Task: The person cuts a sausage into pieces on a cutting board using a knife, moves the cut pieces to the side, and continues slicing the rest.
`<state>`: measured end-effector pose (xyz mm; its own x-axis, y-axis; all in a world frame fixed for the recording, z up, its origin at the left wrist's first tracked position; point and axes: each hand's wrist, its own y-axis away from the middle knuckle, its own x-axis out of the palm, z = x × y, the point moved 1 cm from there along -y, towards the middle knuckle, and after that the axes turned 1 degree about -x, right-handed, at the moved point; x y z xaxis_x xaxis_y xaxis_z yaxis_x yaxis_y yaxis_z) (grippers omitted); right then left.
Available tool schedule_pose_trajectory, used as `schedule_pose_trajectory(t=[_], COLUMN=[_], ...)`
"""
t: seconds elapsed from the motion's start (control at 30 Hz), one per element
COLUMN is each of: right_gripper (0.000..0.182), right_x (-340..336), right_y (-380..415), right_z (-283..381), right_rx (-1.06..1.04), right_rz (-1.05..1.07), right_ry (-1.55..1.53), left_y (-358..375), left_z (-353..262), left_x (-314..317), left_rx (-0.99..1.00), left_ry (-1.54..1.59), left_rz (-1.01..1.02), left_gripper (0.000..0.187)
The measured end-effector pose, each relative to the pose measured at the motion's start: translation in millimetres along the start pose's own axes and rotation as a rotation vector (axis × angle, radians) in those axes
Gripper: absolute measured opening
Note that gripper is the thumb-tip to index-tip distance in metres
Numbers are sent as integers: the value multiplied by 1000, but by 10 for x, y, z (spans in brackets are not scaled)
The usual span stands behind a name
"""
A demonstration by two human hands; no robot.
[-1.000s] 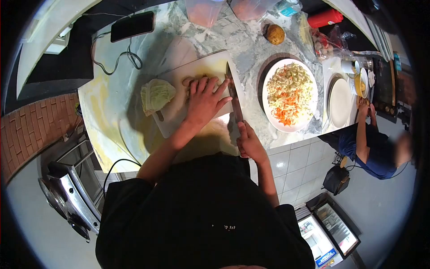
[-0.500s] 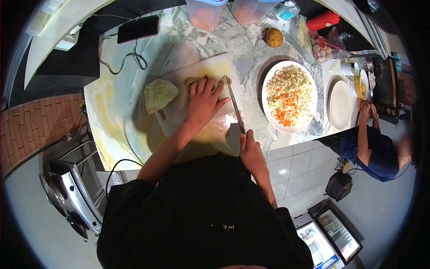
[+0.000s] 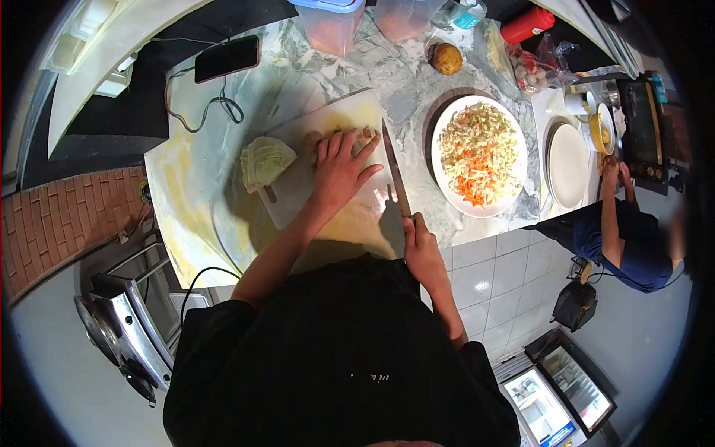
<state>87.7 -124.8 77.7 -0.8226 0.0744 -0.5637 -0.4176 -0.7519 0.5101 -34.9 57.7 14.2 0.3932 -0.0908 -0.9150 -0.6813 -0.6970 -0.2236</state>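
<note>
One knife (image 3: 395, 168), right hand (image 3: 422, 249) gripping it at the desk's near edge (image 3: 456, 232), blade aimed at the far edge, just right of the left hand (image 3: 339, 167), fingers spread over pieces (image 3: 366, 138)

Here our left hand (image 3: 341, 170) rests over small pieces (image 3: 365, 138) on the cutting board (image 3: 292, 188), our right hand (image 3: 422, 242) grips the knife (image 3: 397, 177), and from that left hand we spot cabbage (image 3: 267, 162) at nine o'clock, a heaped plate (image 3: 482, 211) at three, a lidded container (image 3: 330, 31) at twelve!
</note>
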Motion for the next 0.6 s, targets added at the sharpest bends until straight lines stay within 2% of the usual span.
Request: schedule_pose_trajectory(t=[0.1,0.33,0.4,0.5,0.6], right_gripper=[33,33,34,35,33], right_x=[-14,95,135,93,41], right_y=[-27,-130,-196,-269,-279], right_z=[49,-109,-118,-41,11], right_rx=[56,30,-91,-130,-99], right_rz=[7,39,-4,53,11], right_ry=[-12,-10,-10,-8,42], left_y=[18,87,161,296,430], left_z=[13,62,58,58,101], left_x=[24,-82,-185,-324,-356], left_rx=[10,-34,-59,-86,-112], left_ry=[15,64,80,78,73], left_rz=[-22,-61,-51,-55,-62], left_gripper=[54,53,52,53,55])
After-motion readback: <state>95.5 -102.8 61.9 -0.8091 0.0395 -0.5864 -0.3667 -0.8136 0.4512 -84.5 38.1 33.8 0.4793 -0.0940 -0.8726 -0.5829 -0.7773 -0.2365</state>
